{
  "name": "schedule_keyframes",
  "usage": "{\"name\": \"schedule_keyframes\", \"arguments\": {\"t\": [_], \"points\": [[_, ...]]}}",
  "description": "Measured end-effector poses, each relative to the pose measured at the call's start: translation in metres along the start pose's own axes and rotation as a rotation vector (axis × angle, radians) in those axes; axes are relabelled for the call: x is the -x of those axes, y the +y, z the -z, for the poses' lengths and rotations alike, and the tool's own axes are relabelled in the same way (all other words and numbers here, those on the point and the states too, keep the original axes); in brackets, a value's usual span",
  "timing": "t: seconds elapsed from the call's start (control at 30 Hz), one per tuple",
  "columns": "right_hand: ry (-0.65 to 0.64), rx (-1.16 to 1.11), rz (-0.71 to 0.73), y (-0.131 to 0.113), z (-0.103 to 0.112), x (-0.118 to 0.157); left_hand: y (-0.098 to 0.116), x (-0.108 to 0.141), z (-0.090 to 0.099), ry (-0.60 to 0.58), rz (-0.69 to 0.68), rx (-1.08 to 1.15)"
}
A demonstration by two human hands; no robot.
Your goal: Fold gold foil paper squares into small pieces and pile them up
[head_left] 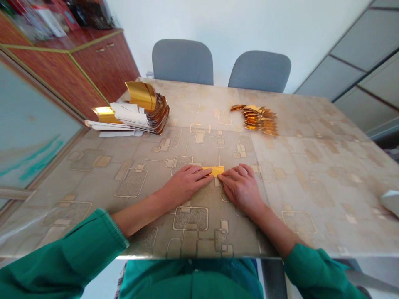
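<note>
A small strip of gold paper [218, 170] lies on the patterned tabletop in front of me. My left hand [191, 178] rests flat over its left part, fingers stretched out and pressing on it. At the strip's right end, the fingertips of my right hand [240, 182] touch the paper's edge; its fingers are bent and close together. Farther back on the left stands a stack of gold and white sheets [143, 108]. A pile of folded gold paper pieces [260, 119] lies at the back right.
The table [311, 174] has a plastic cover. Two grey chairs [183, 61] stand at its far side. A brown cabinet [102, 62] is at the back left. A white object [390, 202] sits at the right edge.
</note>
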State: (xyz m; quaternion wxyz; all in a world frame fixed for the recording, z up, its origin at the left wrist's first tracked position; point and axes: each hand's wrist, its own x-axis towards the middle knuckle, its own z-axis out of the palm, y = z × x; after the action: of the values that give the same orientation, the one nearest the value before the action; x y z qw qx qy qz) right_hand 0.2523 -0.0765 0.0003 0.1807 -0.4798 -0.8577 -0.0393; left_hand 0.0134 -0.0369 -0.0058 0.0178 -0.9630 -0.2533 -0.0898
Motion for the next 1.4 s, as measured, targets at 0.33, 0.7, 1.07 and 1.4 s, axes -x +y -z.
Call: {"name": "schedule_keyframes", "arguments": {"t": [0.33, 0.7, 1.07, 1.4], "points": [[-0.014, -0.074, -0.098, -0.004, -0.002, -0.011, -0.005, 0.024, -0.001, 0.095, 0.048, -0.036], [0.017, -0.025, -0.283, -0.012, -0.016, -0.023, 0.008, -0.003, 0.001, 0.110, 0.091, -0.068], [-0.009, -0.018, -0.345, -0.009, -0.015, -0.019, 0.005, 0.000, -0.006, 0.189, 0.162, 0.070], [-0.007, 0.137, -0.183, -0.010, -0.009, -0.014, 0.007, 0.002, -0.004, 0.127, 0.108, 0.034]]}}
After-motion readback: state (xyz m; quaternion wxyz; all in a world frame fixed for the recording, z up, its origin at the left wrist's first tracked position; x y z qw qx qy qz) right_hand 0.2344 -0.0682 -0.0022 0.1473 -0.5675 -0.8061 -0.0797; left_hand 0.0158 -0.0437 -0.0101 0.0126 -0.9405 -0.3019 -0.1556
